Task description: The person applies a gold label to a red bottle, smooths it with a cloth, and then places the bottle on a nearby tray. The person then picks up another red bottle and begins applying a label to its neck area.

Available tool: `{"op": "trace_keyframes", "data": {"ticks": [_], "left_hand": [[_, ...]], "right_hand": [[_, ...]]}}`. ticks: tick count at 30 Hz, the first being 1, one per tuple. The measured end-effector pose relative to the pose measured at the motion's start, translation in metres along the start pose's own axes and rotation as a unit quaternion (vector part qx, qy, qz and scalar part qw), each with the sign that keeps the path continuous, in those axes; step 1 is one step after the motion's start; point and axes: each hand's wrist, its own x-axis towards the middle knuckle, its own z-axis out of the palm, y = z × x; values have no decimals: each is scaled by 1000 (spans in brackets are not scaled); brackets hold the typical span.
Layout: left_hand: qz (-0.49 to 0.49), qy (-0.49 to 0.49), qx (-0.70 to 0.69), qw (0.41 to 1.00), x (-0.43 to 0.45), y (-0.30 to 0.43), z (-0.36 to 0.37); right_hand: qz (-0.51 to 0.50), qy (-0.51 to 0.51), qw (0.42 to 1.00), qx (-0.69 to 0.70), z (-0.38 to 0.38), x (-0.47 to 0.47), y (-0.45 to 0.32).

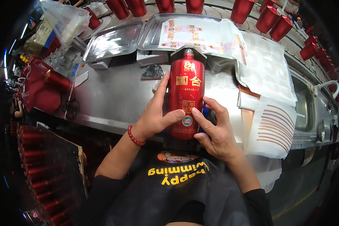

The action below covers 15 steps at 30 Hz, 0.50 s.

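A red glossy bottle (pixel 188 90) with gold characters and a round green-and-white label lies neck away from me, its neck end at a dark angular rest (pixel 202 56). My left hand (pixel 161 113) holds the bottle's left side, with the thumb across its front. The fingers of my right hand (pixel 216 130) touch the lower front and right edge, near the gold square print. Beyond the neck, sheets of gold-and-pink decals (pixel 180 35) lie on a metal tray (pixel 152 31). A white sheet with curved brown-gold strips (pixel 274 127) is at the right.
Red bottles (pixel 241 11) stand on a conveyor along the back. An upturned-looking metal tray (pixel 113 41) is at back left, near scissors (pixel 72 108) and a red bag (pixel 42 90). A sink (pixel 302 113) with a white faucet is on the right. Many red bottles (pixel 35 161) fill the lower left.
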Motion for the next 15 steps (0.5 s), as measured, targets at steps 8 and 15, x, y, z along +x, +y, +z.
{"op": "trace_keyframes", "data": {"ticks": [8,15], "left_hand": [[-73,69,-105,989,34,-2,0],[-78,69,-112,988,39,-6,0]], "right_hand": [[26,10,999,-16,1,29,16],[25,25,999,-15,4,28,18]]}}
